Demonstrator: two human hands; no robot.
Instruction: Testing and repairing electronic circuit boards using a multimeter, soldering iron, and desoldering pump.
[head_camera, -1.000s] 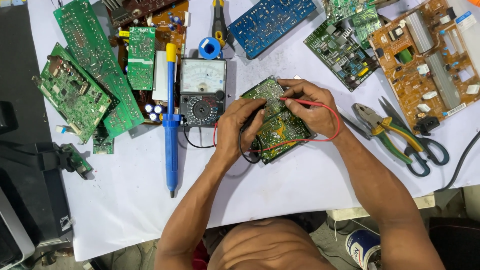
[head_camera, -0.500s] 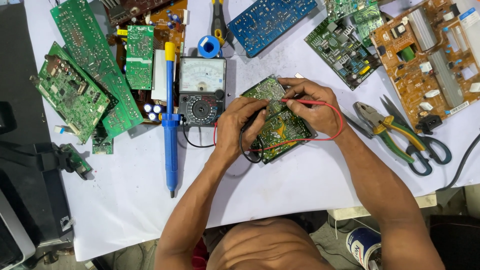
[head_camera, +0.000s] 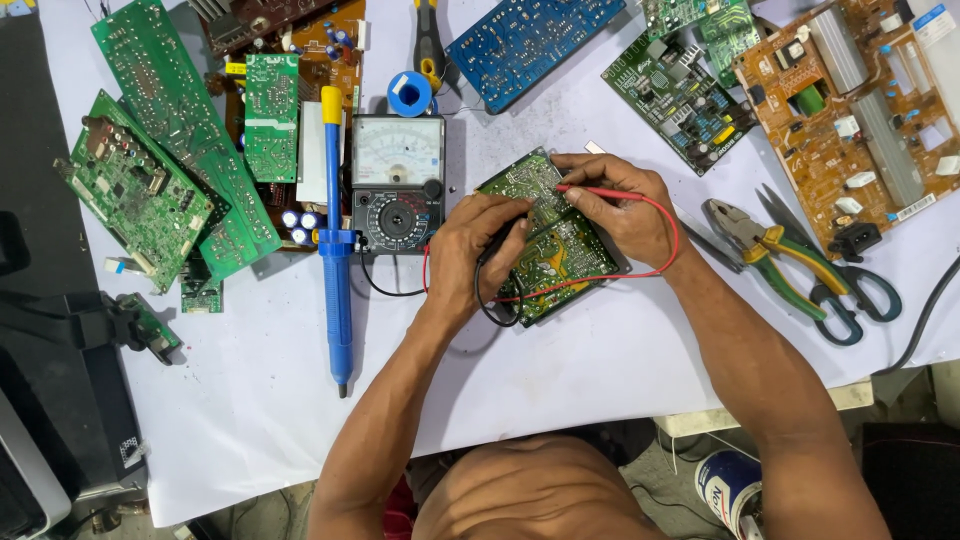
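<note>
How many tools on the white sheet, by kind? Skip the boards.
Analog meter: 1
Blue desoldering pump: 1
Pliers: 1
Scissors: 1
Yellow-handled tool, top edge: 1
Test probes: 2
Total: 7

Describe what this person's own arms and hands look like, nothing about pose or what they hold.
Both arms are bare from shoulder to wrist: no sleeves, gloves or wrist straps. The left hand and right hand show no rings, watch or bands that can be made out. The fingernails are short. No tattoos or other markings show on either forearm.
</note>
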